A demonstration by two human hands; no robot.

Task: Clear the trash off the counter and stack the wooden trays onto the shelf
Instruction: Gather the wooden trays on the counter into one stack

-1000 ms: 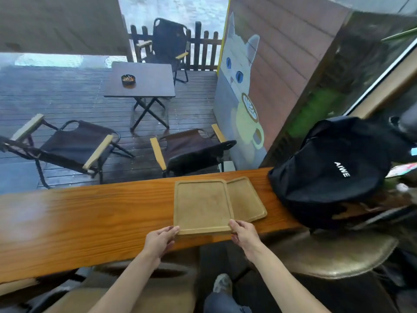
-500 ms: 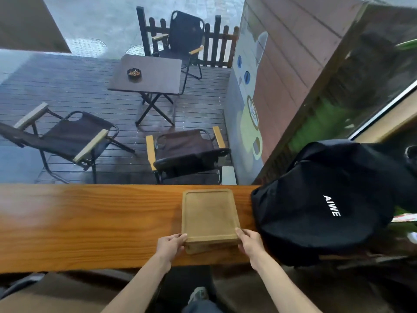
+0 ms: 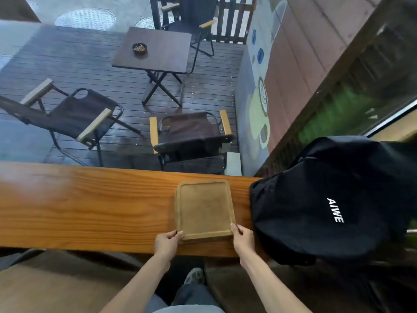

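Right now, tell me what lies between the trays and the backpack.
Only a narrow bare strip of counter separates the trays from the backpack, per the head view.

Both forearms are bare to the frame's lower edge, with no sleeves showing. The left hand point(image 3: 168, 243) and right hand point(image 3: 243, 241) carry no gloves, rings or watch. Blue-grey denim trousers point(image 3: 187, 300) cover the legs. One grey, worn shoe point(image 3: 194, 276) shows below.
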